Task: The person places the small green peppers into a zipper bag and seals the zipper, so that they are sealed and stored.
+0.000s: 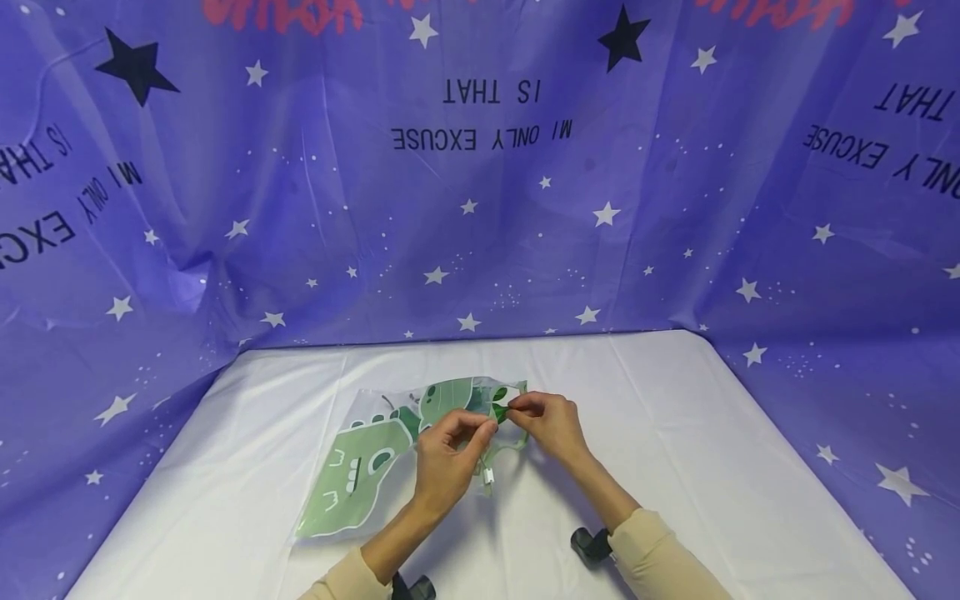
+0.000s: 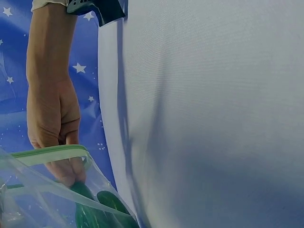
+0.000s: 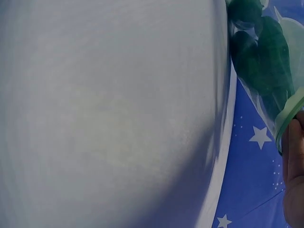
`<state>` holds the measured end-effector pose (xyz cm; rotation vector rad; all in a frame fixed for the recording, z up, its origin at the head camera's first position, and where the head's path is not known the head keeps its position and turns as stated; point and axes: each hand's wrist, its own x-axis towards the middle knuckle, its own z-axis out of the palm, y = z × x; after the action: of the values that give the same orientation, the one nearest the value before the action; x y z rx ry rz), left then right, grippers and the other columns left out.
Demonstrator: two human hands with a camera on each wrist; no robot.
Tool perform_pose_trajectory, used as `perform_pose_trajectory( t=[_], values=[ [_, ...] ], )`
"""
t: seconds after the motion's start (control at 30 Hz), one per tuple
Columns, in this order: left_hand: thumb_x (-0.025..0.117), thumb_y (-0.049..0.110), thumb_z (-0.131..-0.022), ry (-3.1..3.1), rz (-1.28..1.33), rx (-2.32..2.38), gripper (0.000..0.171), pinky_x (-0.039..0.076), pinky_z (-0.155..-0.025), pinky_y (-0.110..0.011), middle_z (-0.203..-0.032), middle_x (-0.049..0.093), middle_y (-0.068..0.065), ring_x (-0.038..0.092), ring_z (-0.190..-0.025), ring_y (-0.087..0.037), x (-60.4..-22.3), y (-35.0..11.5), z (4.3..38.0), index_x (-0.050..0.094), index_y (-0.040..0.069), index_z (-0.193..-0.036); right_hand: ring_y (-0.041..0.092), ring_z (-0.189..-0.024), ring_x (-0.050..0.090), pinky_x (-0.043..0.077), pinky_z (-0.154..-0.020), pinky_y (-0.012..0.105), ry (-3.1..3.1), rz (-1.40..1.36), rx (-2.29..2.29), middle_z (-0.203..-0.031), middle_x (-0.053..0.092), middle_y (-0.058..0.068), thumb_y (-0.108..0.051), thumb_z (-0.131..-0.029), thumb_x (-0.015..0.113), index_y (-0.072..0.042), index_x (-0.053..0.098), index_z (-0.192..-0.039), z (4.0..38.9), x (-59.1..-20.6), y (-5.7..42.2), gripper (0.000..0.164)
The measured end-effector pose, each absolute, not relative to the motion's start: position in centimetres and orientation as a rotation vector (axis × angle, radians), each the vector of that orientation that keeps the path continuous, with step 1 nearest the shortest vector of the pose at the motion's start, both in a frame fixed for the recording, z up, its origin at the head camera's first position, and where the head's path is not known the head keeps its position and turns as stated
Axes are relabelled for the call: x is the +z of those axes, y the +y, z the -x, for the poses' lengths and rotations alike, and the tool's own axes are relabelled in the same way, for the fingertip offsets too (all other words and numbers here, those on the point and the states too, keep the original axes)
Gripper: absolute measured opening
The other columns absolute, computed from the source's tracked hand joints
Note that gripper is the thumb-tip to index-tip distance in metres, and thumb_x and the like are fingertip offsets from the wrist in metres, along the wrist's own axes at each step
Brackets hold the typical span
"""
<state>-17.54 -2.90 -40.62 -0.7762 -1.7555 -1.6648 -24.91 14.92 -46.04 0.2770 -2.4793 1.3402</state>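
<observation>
A clear zip bag printed with a green cartoon animal stretches across the table, its mouth towards the right. My left hand pinches the bag near its mouth between thumb and curled fingers. At the opening, my right hand pinches a dark green leaf-shaped piece by its end. The left wrist view shows those fingertips past the green zip rim, on a glossy dark green piece. Several dark green rounded pieces show through the plastic in the right wrist view.
White cloth covers the table. A purple curtain with stars and lettering rises behind it and along both sides. A white zip slider hangs below the left hand. Black devices sit at both wrists.
</observation>
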Motion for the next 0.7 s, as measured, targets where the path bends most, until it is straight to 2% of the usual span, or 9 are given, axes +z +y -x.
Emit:
perform_pose_trajectory(
  t=[0.3, 0.7],
  values=[
    [0.068, -0.014, -0.078, -1.771, 0.747, -1.685, 0.011, 0.053, -0.06, -0.024, -0.074, 0.066, -0.015, 0.064, -0.064, -0.02, -40.8, -3.1, 17.5, 0.065, -0.005, -0.084, 0.008, -0.07, 0.067, 0.052, -0.061, 0.023, -2.498, -0.283, 1.338, -0.078, 0.071, -0.006, -0.015, -0.073, 0.082, -0.017, 0.075, -0.083, 24.6, -46.1, 15.3, 0.012],
    [0.067, -0.014, -0.079, -1.773, 0.749, -1.686, 0.011, 0.054, -0.06, -0.025, -0.075, 0.066, -0.014, 0.065, -0.066, -0.021, -40.7, -3.3, 17.4, 0.065, -0.004, -0.085, 0.008, -0.074, 0.067, 0.052, -0.061, 0.023, -2.527, -0.301, 1.384, -0.08, 0.071, -0.009, -0.018, -0.077, 0.08, -0.016, 0.076, -0.088, 24.0, -45.0, 16.3, 0.012]
  ],
)
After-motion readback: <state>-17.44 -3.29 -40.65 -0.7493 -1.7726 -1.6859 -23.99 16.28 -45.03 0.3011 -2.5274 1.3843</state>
